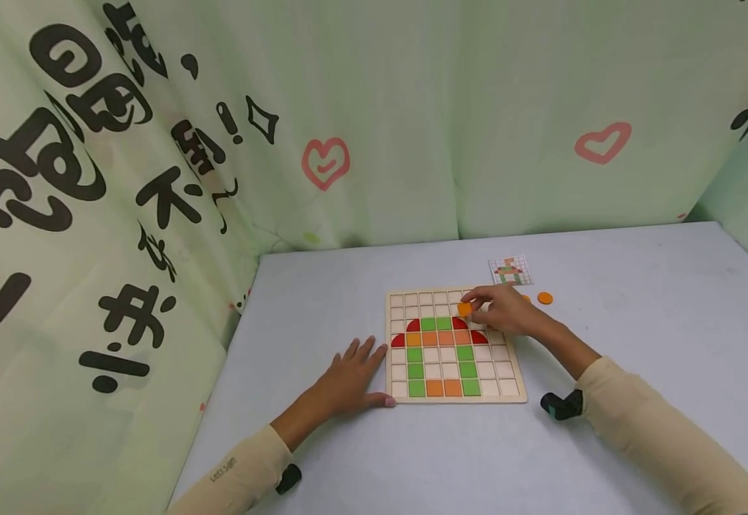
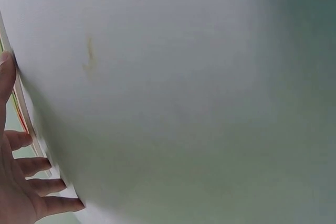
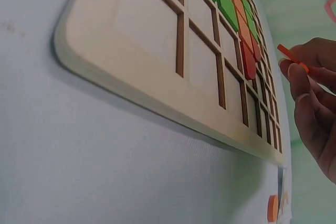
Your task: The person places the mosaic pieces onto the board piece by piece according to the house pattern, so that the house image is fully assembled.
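A wooden grid board [image 1: 458, 400] lies on the table with green square tiles [image 1: 415, 370], orange square tiles [image 1: 443, 388] and red rounded pieces [image 1: 479, 337] set in its cells. My right hand [image 1: 501, 309] pinches an orange square tile [image 1: 464, 309] between thumb and fingers over the upper right of the grid. In the right wrist view this tile [image 3: 292, 57] appears tilted and above the board. With fingers spread, my left hand [image 1: 350, 379] touches the board's left edge; the left wrist view shows its fingertips along that side.
Behind the board's upper right lies a small printed card [image 1: 509, 270] with a coloured grid pattern. An orange round piece [image 1: 545, 297] sits near it, and another is partly hidden by the right hand. A green curtain [image 1: 400, 143] hangs behind the table.
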`<state>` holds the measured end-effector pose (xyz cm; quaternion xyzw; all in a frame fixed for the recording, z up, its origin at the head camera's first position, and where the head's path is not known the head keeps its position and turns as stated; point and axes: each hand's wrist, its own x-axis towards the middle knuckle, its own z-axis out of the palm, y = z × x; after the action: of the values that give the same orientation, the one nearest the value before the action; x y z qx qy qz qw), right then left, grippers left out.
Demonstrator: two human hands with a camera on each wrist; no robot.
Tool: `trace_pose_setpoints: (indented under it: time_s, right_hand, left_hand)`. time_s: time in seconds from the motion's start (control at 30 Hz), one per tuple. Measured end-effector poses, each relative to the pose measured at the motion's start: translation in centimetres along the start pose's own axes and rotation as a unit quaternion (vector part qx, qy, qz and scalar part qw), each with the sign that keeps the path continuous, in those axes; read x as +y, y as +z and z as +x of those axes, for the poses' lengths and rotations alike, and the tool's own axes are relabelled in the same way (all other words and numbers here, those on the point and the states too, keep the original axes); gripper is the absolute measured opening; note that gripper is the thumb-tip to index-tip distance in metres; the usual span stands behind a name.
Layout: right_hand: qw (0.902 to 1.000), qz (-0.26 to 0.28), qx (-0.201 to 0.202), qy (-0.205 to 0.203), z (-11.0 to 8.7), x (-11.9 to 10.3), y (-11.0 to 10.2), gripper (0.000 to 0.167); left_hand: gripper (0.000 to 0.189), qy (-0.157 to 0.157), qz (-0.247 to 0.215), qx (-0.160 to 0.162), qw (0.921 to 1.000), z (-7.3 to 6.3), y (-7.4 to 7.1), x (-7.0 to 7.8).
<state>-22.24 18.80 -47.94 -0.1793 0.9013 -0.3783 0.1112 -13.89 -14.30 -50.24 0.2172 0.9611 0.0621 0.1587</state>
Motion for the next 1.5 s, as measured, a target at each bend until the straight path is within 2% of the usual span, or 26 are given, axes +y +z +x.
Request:
trace_pose_setpoints:
  time_s: [0.33, 0.67, 1.07, 1.5]
  right_hand:
    - [0.9991, 0.023, -0.020, 0.029, 0.8, -0.3, 0.1, 0.035]
    - [0.9998, 0.017, -0.004, 0.007, 1.6, -0.5, 0.6, 0.029]
    - [0.9979, 0.045, -0.036, 0.028, 2.6, -0.5, 1.2, 0.031]
    - [0.9989, -0.017, -0.041, 0.014, 3.7, -0.6, 1.8, 0.029]
  left_hand:
    - [0.100, 0.005, -0.002, -0.002, 1.0000, 0.1, -0.8, -0.1]
    - [0.100, 0.007, -0.007, 0.002, 0.9999, 0.0, -0.2, -0.1]
    - [0.101, 0.001, -0.007, 0.006, 1.0000, -0.2, -0.5, 0.2]
    - [0.101, 0.002, -0.011, 0.005, 0.9999, -0.1, -0.4, 0.0]
